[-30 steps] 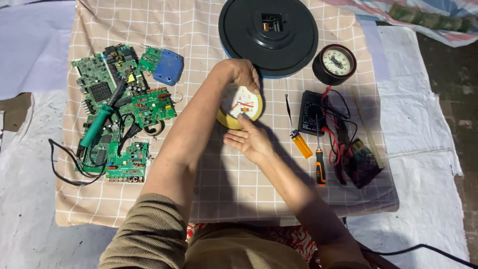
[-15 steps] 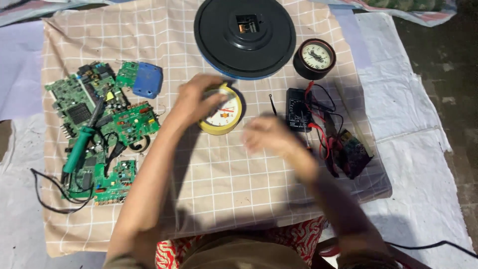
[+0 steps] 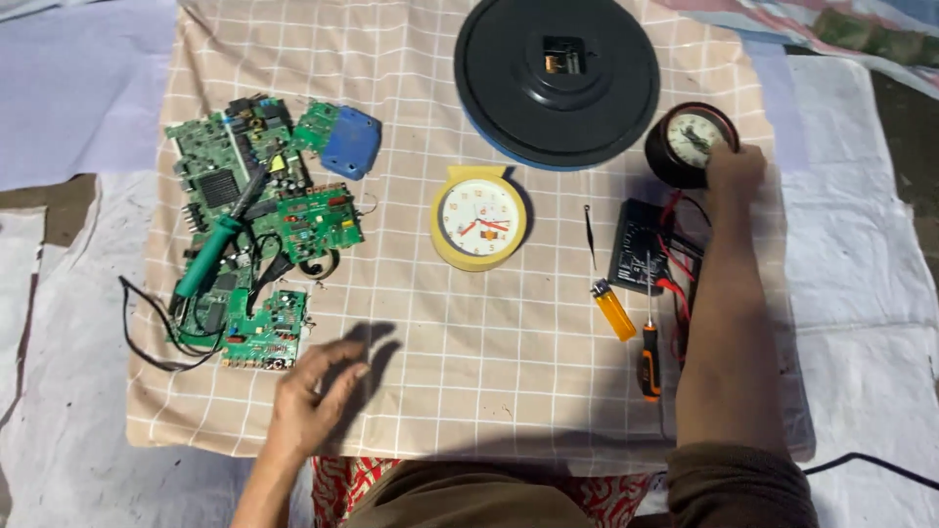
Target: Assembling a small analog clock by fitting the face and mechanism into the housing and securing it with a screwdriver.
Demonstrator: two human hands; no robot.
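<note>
Both hands have left the yellow clock [image 3: 478, 217], which a second ago sat under them in the middle of the cloth; it now lies alone, face up, on the checked cloth [image 3: 469, 372]. The right hand [image 3: 734, 168] has reached out to the far right and closes its fingers on the rim of the small dark round clock [image 3: 688, 143], which stands tilted with its pale dial toward the camera, so it is easy to take by the edge. The left hand [image 3: 311, 396] has drawn back to the near edge of the cloth and hovers open and empty, fingers loosely spread, just beside the circuit boards [image 3: 256, 225].

Under the right forearm lie a black meter with red and black leads [image 3: 641, 256], an orange-handled screwdriver [image 3: 648, 357] and a yellow lighter [image 3: 615, 309], laid side by side within easy reach. A green soldering iron [image 3: 217, 249] rests across the boards. Beyond the yellow clock, the big black wall clock [image 3: 557, 78] lies face down, its works showing.
</note>
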